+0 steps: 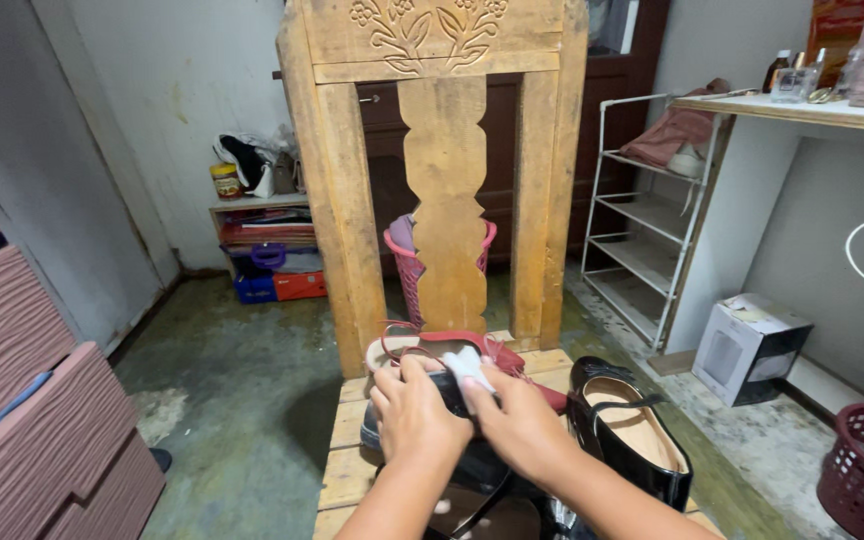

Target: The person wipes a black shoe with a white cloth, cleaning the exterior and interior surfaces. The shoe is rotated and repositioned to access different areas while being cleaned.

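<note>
Gripping a black shoe [472, 455] on the wooden chair [352, 470], the left hand [414, 412] curls over its top; the right hand [522, 425] pinches a white cloth [467, 365] against it, red sandal [452, 342] just behind, second black shoe [632, 425] beside

Glossy black shoe [632, 425], red strappy shoe [472, 345], white cloth [467, 368], floral-carved tan chair [432, 150].

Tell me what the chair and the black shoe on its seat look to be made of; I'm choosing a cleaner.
The chair looks like solid unpainted wood: visible grain, carved flowers on the top rail, slatted seat, dull worn finish. The black shoe seems to be glossy leather or a synthetic look-alike; its rim catches shiny highlights, and its lining is tan. Which of the two cannot be told from here.
</note>
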